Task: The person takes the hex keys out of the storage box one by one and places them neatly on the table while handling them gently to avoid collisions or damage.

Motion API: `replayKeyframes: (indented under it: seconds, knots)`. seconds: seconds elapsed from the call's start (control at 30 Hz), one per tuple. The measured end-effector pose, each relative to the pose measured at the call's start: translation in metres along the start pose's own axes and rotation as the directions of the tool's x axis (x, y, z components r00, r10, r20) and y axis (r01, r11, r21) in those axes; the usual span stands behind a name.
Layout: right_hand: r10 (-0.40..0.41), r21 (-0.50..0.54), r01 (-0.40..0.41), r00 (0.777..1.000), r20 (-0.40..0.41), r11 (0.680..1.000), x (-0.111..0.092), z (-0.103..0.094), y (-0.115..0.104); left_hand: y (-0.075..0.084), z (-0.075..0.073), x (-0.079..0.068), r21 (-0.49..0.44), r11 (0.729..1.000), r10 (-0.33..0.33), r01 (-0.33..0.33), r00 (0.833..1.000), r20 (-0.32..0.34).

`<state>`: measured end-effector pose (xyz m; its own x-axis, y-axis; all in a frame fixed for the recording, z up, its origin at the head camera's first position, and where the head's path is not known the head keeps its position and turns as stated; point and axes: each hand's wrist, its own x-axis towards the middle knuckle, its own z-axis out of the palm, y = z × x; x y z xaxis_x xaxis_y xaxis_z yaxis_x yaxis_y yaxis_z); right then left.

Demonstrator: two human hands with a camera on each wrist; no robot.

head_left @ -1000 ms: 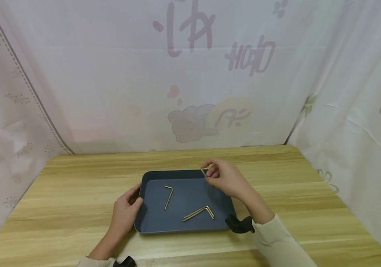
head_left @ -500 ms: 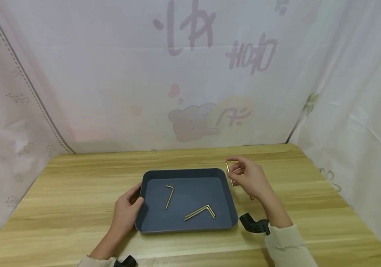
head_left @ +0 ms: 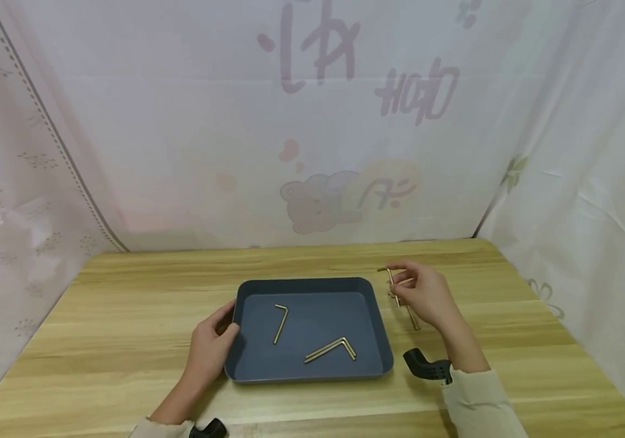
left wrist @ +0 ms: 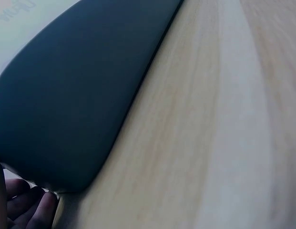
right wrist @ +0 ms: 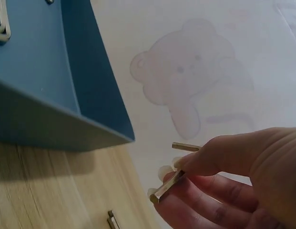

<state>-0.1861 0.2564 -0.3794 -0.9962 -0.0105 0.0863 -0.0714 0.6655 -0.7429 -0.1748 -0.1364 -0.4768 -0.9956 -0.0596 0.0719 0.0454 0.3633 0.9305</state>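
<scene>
A dark blue-grey rectangular tray [head_left: 312,316] rests on the wooden table. My left hand [head_left: 211,345] grips its left side, thumb at the rim and fingers behind the outer wall, partly hidden. Just right of the tray, my right hand [head_left: 424,295] pinches a brass-coloured hex key [right wrist: 168,187] between thumb and fingers, its short arm pointing left in the head view. Below that hand another hex key [head_left: 413,318] lies on the table, partly covered. Inside the tray, one hex key [head_left: 281,324] lies at the left and two, nested together [head_left: 331,348], lie near the front right.
Wooden tabletop [head_left: 143,316] stretches to both sides of the tray. A pale printed curtain [head_left: 208,152] hangs behind the table, with more curtain at left and right. Black wrist mounts [head_left: 427,367] sit at both cuffs.
My right hand has moved right from over the tray's far right corner to above the table, carrying the hex key, then dipped slightly. The left hand keeps its grip on the tray.
</scene>
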Motion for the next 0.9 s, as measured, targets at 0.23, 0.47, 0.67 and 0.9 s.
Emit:
replayKeyframes:
  seconds: [0.23,0.47,0.67,0.9]
  knots:
    - [0.025,-0.059,-0.024,1.000,0.011,0.998,0.001,-0.003,0.013,0.000,0.000,-0.001,-0.001,1.000,0.000,0.000,1.000,0.005]
    - [0.031,-0.103,-0.031,1.000,-0.002,0.994,0.001,-0.008,0.027,0.000,0.000,0.000,0.001,1.000,0.002,-0.002,1.000,0.001]
    - [0.047,-0.132,-0.045,0.999,0.013,0.990,0.000,-0.011,0.036,0.000,0.000,0.000,0.008,1.000,0.002,-0.002,1.000,0.000]
    - [0.103,-0.174,-0.098,0.994,0.022,0.980,0.002,-0.009,0.047,-0.003,-0.001,0.000,0.015,1.000,0.015,-0.015,1.000,0.003]
